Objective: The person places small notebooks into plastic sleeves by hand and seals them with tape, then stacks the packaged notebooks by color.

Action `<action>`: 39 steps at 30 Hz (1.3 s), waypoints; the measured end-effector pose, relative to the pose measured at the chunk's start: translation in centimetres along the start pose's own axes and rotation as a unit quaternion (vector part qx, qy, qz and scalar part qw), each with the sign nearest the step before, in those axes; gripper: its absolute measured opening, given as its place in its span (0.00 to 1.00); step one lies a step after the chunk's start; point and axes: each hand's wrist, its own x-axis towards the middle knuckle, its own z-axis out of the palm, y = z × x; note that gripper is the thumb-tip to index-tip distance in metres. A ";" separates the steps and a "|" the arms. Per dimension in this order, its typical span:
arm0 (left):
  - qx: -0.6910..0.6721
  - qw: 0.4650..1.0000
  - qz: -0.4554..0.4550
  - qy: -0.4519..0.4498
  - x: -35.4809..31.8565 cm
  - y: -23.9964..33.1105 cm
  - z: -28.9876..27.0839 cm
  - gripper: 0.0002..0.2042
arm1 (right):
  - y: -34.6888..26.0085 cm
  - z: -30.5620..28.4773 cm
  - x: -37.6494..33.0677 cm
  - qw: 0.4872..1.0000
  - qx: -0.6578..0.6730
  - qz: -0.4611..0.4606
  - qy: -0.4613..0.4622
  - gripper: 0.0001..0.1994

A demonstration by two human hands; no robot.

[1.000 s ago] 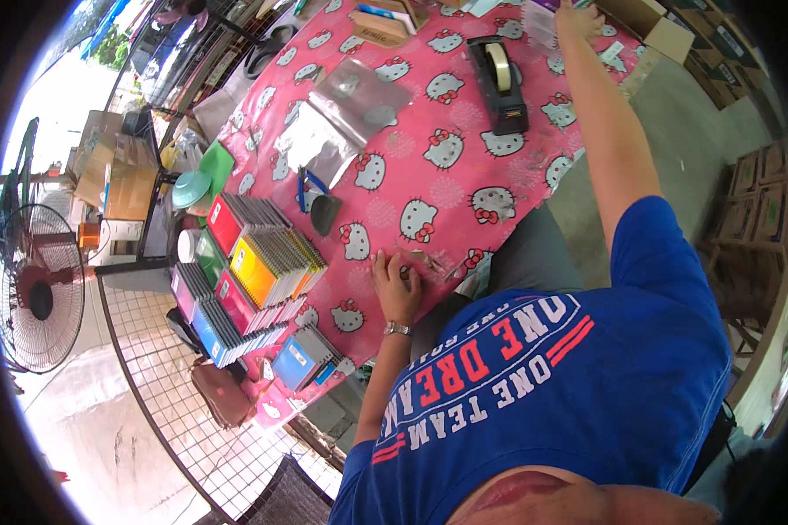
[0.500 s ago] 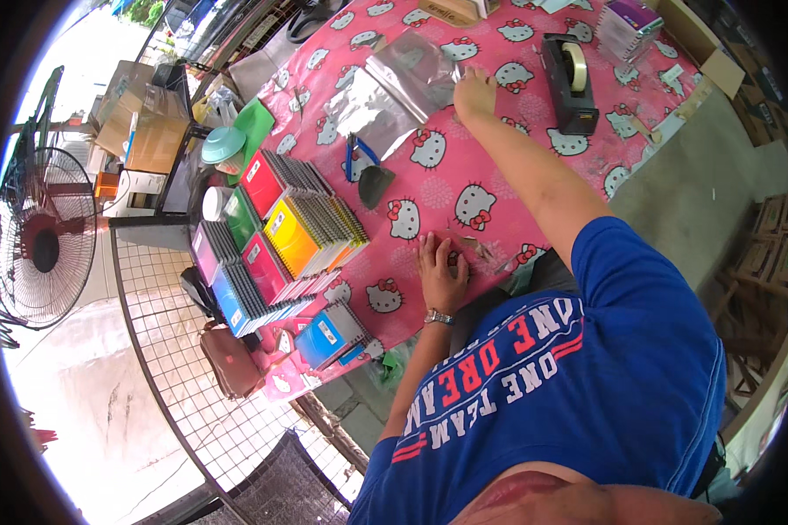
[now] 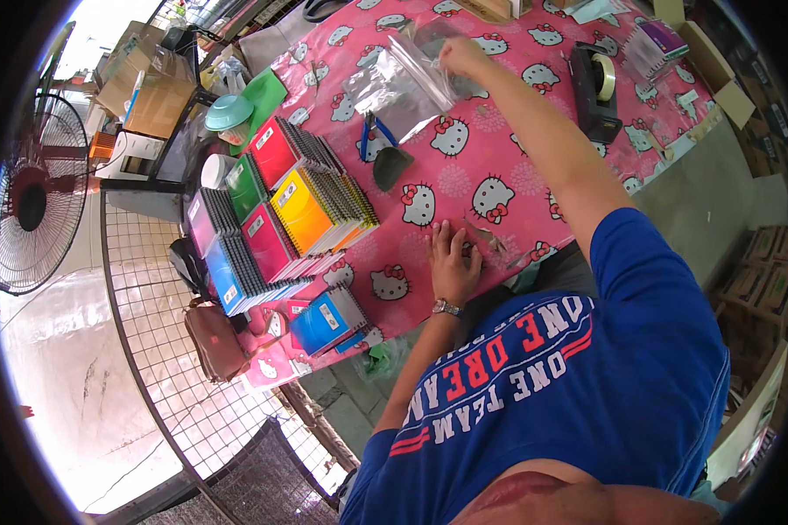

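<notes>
Nearest, the person's chest and blue shirt fill the lower right and hide the near edge of the table (image 3: pixel 534 175), which is covered in a pink cartoon-cat cloth. The left hand (image 3: pixel 453 262) lies flat on that cloth close to the body, fingers spread and holding nothing; a small clear wrapper (image 3: pixel 490 238) lies touching its fingertips, too crumpled to make out well. To the left, spiral notebooks (image 3: pixel 280 219) in red, green, yellow, pink and blue stand packed in rows, their far ends overlapping so the count is unclear. Beyond them lie blue-handled pliers (image 3: pixel 369 133) beside a dark scoop-like piece (image 3: pixel 390 166), whose kind cannot be told. Farther out, the right arm stretches across the table, and the right hand (image 3: pixel 460 54) pinches the top corner of a clear plastic bag (image 3: pixel 403 83), which rests on the cloth; the fingers are closed on the film. A black tape dispenser (image 3: pixel 594 87) stands to the right. The far table edge is cut off.
</notes>
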 end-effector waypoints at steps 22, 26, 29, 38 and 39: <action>-0.041 0.969 0.132 0.204 -1.0 0.5 -0.8 0.23 | -9.1 -5.7 -15.6 0.794 -0.110 -0.465 -0.376 0.17; 0.130 0.947 0.216 0.200 0.7 6.5 -4.7 0.21 | -3.5 -6.0 -26.3 0.677 -0.264 -0.528 -0.440 0.15; 0.191 0.962 0.186 0.056 1.5 5.7 -4.3 0.20 | -4.3 -7.9 -29.3 0.702 -0.269 -0.427 -0.503 0.15; 0.132 0.990 -0.047 0.008 -0.5 0.8 -2.9 0.23 | -0.6 -3.1 -26.5 0.882 0.059 -0.299 -0.360 0.27; 0.124 0.991 -0.053 0.016 -0.6 -0.4 -2.3 0.23 | 0.0 -2.3 -27.4 0.886 -0.028 -0.358 -0.294 0.29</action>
